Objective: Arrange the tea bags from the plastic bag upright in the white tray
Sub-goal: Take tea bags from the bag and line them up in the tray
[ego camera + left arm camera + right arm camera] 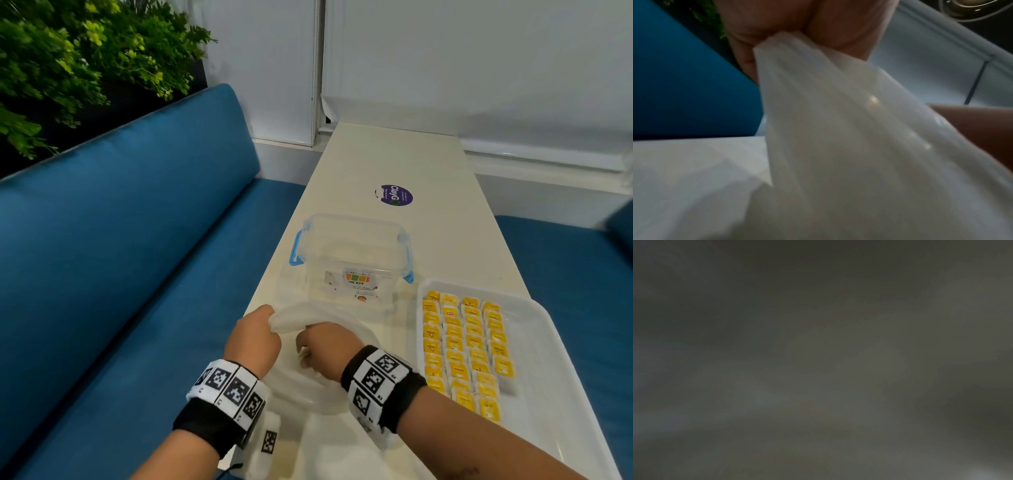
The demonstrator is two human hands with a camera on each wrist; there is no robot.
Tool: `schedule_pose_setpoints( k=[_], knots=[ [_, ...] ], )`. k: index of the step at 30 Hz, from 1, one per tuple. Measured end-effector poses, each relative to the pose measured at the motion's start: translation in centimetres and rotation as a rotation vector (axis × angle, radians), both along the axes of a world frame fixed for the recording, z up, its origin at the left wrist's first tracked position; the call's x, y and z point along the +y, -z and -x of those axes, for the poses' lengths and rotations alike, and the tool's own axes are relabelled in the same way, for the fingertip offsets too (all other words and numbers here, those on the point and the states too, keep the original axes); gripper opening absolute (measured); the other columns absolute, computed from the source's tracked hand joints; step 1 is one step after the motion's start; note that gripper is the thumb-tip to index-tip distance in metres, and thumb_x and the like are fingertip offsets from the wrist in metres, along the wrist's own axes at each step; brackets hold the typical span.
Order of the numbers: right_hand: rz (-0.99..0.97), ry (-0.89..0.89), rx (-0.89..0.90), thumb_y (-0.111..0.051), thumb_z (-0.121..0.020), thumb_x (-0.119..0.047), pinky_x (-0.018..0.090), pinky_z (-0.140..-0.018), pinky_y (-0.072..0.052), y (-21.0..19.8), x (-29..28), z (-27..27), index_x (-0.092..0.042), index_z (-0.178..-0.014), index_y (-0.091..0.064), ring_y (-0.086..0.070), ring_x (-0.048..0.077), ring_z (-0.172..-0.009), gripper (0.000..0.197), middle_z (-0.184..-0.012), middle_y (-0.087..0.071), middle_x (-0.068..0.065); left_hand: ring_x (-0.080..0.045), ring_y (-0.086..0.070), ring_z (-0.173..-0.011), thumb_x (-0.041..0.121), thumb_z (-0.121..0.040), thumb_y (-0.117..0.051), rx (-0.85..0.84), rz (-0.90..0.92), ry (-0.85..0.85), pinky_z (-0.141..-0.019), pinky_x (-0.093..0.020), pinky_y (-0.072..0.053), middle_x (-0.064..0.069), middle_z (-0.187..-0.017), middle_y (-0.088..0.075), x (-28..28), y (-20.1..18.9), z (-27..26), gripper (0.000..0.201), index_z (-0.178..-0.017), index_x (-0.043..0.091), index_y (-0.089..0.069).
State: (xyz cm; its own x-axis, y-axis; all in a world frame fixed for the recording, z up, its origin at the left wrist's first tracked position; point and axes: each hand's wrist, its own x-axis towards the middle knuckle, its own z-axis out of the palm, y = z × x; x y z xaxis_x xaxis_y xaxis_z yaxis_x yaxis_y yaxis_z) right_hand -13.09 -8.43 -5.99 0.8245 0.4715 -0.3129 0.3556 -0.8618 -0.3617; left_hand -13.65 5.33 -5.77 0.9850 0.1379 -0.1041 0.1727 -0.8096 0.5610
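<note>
A translucent white plastic bag [308, 390] lies on the near end of the table. My left hand [255, 337] grips a bunched edge of it and lifts that edge; the left wrist view shows the fingers [838, 29] pinching the plastic bag [838, 129]. My right hand [322, 346] sits at the bag's mouth with its fingers curled downward. What those fingers hold is hidden, and the right wrist view is dark and blurred. To the right, the white tray [555, 346] holds several rows of yellow tea bags [459, 346] standing upright.
A clear lidded box [352, 257] with blue latches stands just beyond the bag. A purple sticker [396, 196] lies farther back on the narrow white table [394, 154]. Blue sofa cushions [120, 240] flank both sides, and a plant [68, 68] fills the far left.
</note>
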Motion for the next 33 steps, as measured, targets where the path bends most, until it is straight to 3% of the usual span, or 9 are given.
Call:
schedule_pose_setpoints(
  k=[6, 9, 12, 16, 20, 23, 25, 29, 33],
  knots=[
    [-0.259, 0.087, -0.016, -0.063, -0.082, -0.006, 0.019, -0.075, -0.036, -1.6, -1.3, -0.2, -0.007, -0.095, -0.071, -0.058, 0.021, -0.093, 0.015, -0.101, -0.065, 0.008, -0.022, -0.046, -0.068, 0.002, -0.081, -0.038, 0.132, 0.052, -0.046, -0.059, -0.028, -0.038, 0.0, -0.071, -0.045, 0.3, 1.9, -0.4, 0.015, -0.076, 0.015, -0.04],
    [-0.439, 0.22, 0.062, -0.069, -0.08, -0.007, 0.025, -0.071, -0.048, -3.1, -2.3, -0.1, -0.007, -0.09, -0.071, -0.056, 0.015, -0.081, 0.011, -0.087, -0.06, 0.0, -0.021, -0.049, -0.07, 0.006, -0.083, -0.044, 0.166, 0.09, -0.07, -0.062, -0.029, -0.041, 0.0, -0.077, -0.049, 0.1, 2.1, -0.2, 0.009, -0.089, 0.012, -0.044],
    [-0.604, 0.325, 0.152, -0.071, -0.078, -0.008, 0.031, -0.061, -0.055, -4.9, -3.4, -0.3, -0.017, -0.074, -0.069, -0.059, 0.01, -0.062, 0.011, -0.068, -0.06, -0.008, -0.022, -0.055, -0.081, 0.012, -0.079, -0.057, 0.198, 0.173, -0.118, -0.066, -0.03, -0.043, -0.005, -0.102, -0.056, -0.2, 2.1, 0.3, 0.03, -0.106, 0.017, -0.044],
    [-0.828, 0.356, 0.211, -0.069, -0.079, 0.0, 0.021, -0.046, -0.051, -7.8, -4.8, -0.5, -0.011, -0.072, -0.065, -0.057, 0.007, -0.047, 0.014, -0.061, -0.06, 0.001, -0.025, -0.041, -0.123, 0.023, -0.073, -0.068, 0.148, 0.126, -0.129, -0.096, -0.038, -0.04, -0.003, -0.137, -0.041, -0.4, 1.6, 0.8, 0.074, -0.137, 0.022, -0.032],
    [-0.996, 0.345, 0.213, -0.068, -0.078, 0.004, 0.023, -0.047, -0.052, -10.8, -6.2, -0.3, -0.005, -0.076, -0.065, -0.059, 0.015, -0.053, 0.01, -0.066, -0.062, 0.006, -0.025, -0.038, -0.126, 0.016, -0.075, -0.065, -0.137, 0.214, -0.155, -0.104, -0.039, -0.034, -0.004, -0.139, -0.04, -1.2, -0.7, 1.0, 0.068, -0.137, 0.02, -0.037],
    [-1.074, 0.334, 0.203, -0.068, -0.078, 0.004, 0.024, -0.047, -0.051, -12.5, -7.5, 0.3, 0.001, -0.083, -0.066, -0.06, 0.013, -0.051, 0.006, -0.069, -0.064, 0.011, -0.013, -0.052, -0.108, 0.008, -0.085, -0.058, -0.263, 0.561, -0.139, -0.09, -0.027, -0.04, -0.003, -0.13, -0.05, -3.1, -3.4, 1.1, 0.041, -0.123, 0.02, -0.05],
    [-1.117, 0.325, 0.195, -0.068, -0.078, 0.004, 0.024, -0.048, -0.051, -13.1, -8.3, 0.8, 0.006, -0.087, -0.065, -0.06, 0.013, -0.05, 0.01, -0.067, -0.066, 0.008, -0.012, -0.058, -0.096, 0.022, -0.093, -0.051, -0.157, 0.936, -0.135, -0.084, -0.026, -0.044, -0.005, -0.121, -0.057, -5.2, -5.5, 1.5, 0.02, -0.112, 0.022, -0.056],
    [-1.058, 0.327, 0.075, -0.07, -0.078, -0.001, 0.022, -0.06, -0.051, -13.1, -9.8, 2.1, -0.002, -0.084, -0.067, -0.063, 0.009, -0.065, 0.006, -0.077, -0.069, 0.004, -0.034, -0.062, -0.093, 0.06, -0.092, -0.028, 0.351, 1.614, -0.042, -0.081, -0.048, -0.052, -0.015, -0.108, -0.061, -10.3, -7.9, 2.4, 0.059, -0.117, 0.014, -0.056],
    [-0.879, 0.405, -0.094, -0.07, -0.077, -0.005, 0.037, -0.085, -0.051, -10.8, -11.4, 3.6, -0.022, -0.077, -0.065, -0.064, 0.022, -0.09, 0.017, -0.087, -0.065, 0.005, -0.03, -0.068, -0.09, 0.064, -0.087, -0.028, 0.566, 1.869, -0.006, -0.075, -0.048, -0.054, -0.012, -0.109, -0.067, -14.6, -7.9, 3.2, 0.064, -0.1, 0.012, -0.064]
  ],
)
